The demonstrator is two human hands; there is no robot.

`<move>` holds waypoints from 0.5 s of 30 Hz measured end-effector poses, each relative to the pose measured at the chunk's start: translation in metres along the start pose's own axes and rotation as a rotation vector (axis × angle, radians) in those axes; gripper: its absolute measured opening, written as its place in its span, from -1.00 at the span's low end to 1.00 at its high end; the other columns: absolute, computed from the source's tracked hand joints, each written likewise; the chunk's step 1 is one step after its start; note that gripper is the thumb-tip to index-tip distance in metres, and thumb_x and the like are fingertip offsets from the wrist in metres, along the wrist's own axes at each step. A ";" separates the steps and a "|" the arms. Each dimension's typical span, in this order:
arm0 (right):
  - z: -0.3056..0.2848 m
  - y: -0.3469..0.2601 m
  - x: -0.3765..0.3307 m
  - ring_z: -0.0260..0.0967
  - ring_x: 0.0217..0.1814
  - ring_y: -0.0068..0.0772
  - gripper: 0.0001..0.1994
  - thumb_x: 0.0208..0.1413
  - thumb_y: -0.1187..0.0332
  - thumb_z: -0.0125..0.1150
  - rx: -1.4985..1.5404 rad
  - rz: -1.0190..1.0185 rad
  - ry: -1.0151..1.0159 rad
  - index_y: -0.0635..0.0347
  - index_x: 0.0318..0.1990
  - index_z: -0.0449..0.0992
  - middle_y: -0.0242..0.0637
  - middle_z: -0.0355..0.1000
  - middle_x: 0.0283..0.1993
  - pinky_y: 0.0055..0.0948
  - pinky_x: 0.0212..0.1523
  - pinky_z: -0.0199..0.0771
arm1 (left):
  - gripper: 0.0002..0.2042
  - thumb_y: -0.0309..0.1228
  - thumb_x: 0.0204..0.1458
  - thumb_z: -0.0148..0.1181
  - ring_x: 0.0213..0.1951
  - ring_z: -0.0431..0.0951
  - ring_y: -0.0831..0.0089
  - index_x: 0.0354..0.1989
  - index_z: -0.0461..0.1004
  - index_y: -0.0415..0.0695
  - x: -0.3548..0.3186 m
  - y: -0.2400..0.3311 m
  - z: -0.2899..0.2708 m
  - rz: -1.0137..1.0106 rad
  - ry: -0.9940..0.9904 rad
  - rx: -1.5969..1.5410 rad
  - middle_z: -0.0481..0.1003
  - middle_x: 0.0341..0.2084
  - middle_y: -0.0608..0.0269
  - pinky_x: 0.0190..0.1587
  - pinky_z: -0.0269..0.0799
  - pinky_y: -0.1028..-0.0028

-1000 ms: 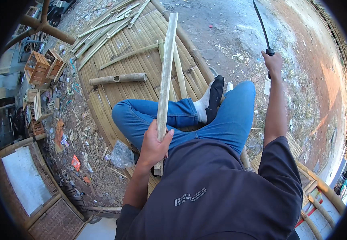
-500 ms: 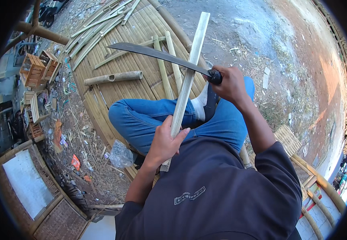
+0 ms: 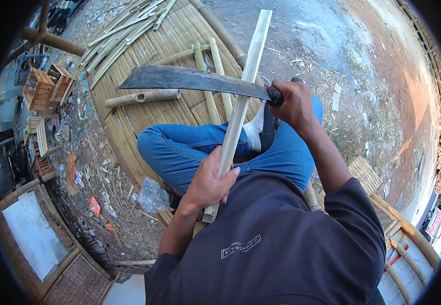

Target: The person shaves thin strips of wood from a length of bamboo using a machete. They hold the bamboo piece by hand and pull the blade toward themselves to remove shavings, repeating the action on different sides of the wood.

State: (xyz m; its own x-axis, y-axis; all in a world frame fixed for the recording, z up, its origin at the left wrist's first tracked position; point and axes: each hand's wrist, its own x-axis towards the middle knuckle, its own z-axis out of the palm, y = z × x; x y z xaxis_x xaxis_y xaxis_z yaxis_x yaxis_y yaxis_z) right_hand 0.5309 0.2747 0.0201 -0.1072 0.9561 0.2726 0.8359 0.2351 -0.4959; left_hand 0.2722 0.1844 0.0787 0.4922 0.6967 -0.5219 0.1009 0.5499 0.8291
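Head view, looking down over the lap. Nearest: grips a bamboo strip near its near end with left hand, thumb on the right side, fingers curled round the left and underneath, pinching it. Holds the near tip close by the dark shirt; angles the rest far and right, above crossed legs in blue jeans.

Farther: clenches the black handle of a machete in right hand, fingers wrapped tight around it. Carries the blade across the strip, tip to the left. Blade touching strip or just above: cannot tell.

Main risk, nearest: a slide of the blade down the strip into left thumb, from a glancing bite or slack wrist. Next: a roll of the strip, from gripping only near one end, with no visible rest under the far part. Beyond: a nick to the socked foot, from overshooting.

Farther still: bamboo platform, short bamboo tube, heap of pale strips far left.

Against one second ago: machete in from far right, strip leaning more to the right. Against half a second ago: more of the blade's broad face in view.
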 end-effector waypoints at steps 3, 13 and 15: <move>-0.007 0.002 0.004 0.46 -0.52 0.01 -0.86 -0.08 0.31 0.35 -0.039 -0.006 0.023 0.06 -0.51 0.49 -0.18 0.44 -0.60 -0.07 -0.47 0.39 | -0.64 -0.56 0.18 0.10 -0.78 0.33 0.73 0.12 0.20 -0.36 -0.002 0.006 0.000 0.023 -0.011 0.012 0.30 -0.56 0.40 -0.79 0.31 0.66; -0.024 0.018 0.010 0.42 -0.55 -0.02 -0.80 -0.04 0.30 0.38 -0.033 -0.033 0.155 0.10 -0.51 0.46 -0.21 0.42 -0.60 -0.11 -0.51 0.35 | -0.61 -0.57 0.17 0.09 -0.77 0.36 0.72 0.14 0.21 -0.40 -0.005 0.016 0.001 0.090 -0.048 0.152 0.33 -0.55 0.39 -0.77 0.29 0.65; -0.026 0.022 0.011 0.42 -0.54 -0.02 -0.83 -0.11 0.37 0.38 -0.024 -0.034 0.183 0.14 -0.50 0.46 -0.17 0.42 -0.58 -0.15 -0.51 0.35 | -0.64 -0.57 0.17 0.08 -0.77 0.36 0.73 0.11 0.22 -0.39 -0.006 0.018 0.002 0.086 -0.060 0.153 0.33 -0.56 0.39 -0.77 0.29 0.65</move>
State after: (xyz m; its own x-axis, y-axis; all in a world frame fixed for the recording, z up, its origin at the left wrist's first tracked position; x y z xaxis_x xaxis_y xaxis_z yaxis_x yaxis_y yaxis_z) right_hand 0.5620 0.2856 0.0341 -0.0375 0.8995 0.4354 0.8461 0.2604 -0.4650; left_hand 0.2726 0.1890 0.0975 0.5546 0.7068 -0.4392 0.1849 0.4099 0.8932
